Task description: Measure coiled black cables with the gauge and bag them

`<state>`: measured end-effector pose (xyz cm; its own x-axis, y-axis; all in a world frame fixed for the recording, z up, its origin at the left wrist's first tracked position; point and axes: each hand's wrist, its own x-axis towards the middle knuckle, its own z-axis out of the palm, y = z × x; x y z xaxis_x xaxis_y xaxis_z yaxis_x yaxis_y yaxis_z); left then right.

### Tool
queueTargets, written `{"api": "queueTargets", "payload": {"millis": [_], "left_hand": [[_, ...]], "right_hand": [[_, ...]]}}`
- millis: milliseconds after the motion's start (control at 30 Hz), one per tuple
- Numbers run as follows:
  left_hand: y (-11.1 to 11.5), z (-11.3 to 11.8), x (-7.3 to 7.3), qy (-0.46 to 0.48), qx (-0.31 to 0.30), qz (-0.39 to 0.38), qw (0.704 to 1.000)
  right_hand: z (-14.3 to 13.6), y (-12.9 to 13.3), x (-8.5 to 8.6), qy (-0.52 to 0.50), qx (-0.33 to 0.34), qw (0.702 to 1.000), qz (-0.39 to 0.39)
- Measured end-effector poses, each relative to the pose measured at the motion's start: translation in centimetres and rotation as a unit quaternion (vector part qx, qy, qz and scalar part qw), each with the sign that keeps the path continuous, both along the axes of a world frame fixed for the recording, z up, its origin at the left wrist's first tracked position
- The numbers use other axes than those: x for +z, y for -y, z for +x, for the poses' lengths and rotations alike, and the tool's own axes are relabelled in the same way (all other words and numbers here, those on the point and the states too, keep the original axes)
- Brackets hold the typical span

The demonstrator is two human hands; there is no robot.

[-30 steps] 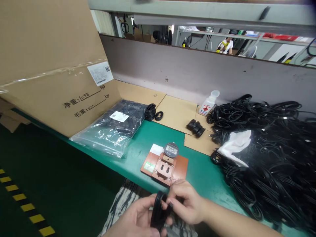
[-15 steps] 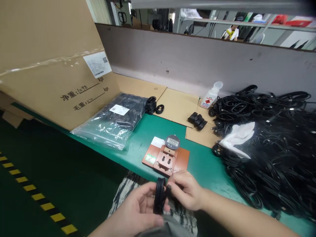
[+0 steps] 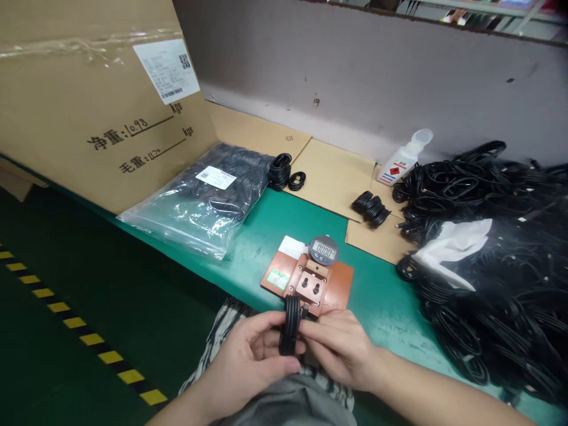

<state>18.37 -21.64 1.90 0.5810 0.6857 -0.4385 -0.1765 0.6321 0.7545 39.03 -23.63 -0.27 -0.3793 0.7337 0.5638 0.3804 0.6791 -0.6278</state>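
A coiled black cable (image 3: 290, 325) is upright in my left hand (image 3: 252, 355), whose fingers wrap round it near the table's front edge. My right hand (image 3: 339, 346) pinches the cable's connector (image 3: 305, 310) at the right side of the coil. Just beyond both hands lies a brown metal fixture (image 3: 313, 284) with two dark posts. Its round digital gauge (image 3: 323, 250) reads zero. The connector's tip is close to the fixture's front; whether they touch is unclear.
A large carton (image 3: 89, 118) stands at the left beside a clear bag of cables (image 3: 213, 201). Small coils (image 3: 370, 208) lie on cardboard (image 3: 332, 177). A white bottle (image 3: 403, 157) stands behind. Many loose black cables (image 3: 510, 296) cover the right side, with a white cloth (image 3: 452, 248).
The view has tilted down and moved closer to the table. Both hands have brought the coil nearer the fixture, and the connector now points up towards it.
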Motion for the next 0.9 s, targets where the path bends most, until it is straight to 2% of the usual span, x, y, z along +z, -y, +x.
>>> {"api": "queueTargets", "payload": {"millis": [167,333,567,767,900], "left_hand": [[-0.1,0.0,-0.3,0.022,0.011,0.000,1.000],[0.1,-0.1,-0.3,0.007,0.009,0.007,1.000],[0.6,-0.1,-0.9,-0.059,0.047,0.156,0.985],[0.2,-0.2,-0.9,-0.025,0.042,0.186,0.981],[-0.2,-0.2,-0.7,0.004,0.032,0.231,0.972]], "right_hand": [[0.0,0.1,0.1,0.019,-0.045,0.999,0.013],[-0.1,-0.1,0.2,-0.023,-0.052,0.998,-0.031],[-0.1,-0.3,0.3,-0.043,-0.037,0.997,-0.055],[-0.2,-0.2,0.5,-0.025,-0.041,0.998,-0.041],[-0.2,-0.3,0.5,-0.008,-0.047,0.998,-0.041]]}}
